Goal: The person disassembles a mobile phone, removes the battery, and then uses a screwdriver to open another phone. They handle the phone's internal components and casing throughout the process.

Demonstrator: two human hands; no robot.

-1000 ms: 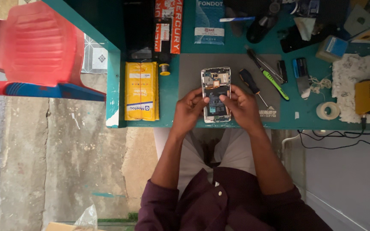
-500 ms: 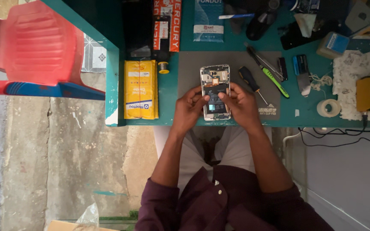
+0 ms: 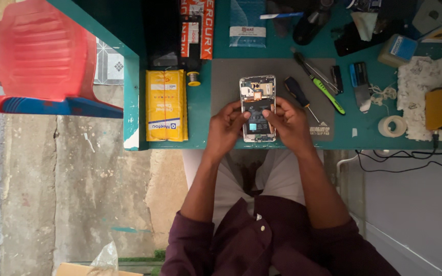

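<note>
**Opened phone upright on the grey mat, both hands at its lower half**

The opened phone [image 3: 257, 107], back cover off and circuit boards showing, lies flat on the grey work mat [image 3: 228, 82]. Its long axis runs 12 to 6 o'clock, with the camera end at 12, away from the person.

The left hand [image 3: 226, 128] grips the phone's 9 o'clock edge, fingers curled narrowly against it. The right hand [image 3: 288, 122] closes on the 3 o'clock edge, fingertips pressed over the lower middle of the board.

The phone's 6 o'clock end sits close to the near edge of the teal table [image 3: 200, 117]. At 9 o'clock, bare mat and then a yellow packet [image 3: 166, 105] leave open room. At 3 o'clock, screwdrivers [image 3: 313, 82] lie near, crowding that side. Toward 12 the mat is open up to a teal box [image 3: 247, 23].
</note>
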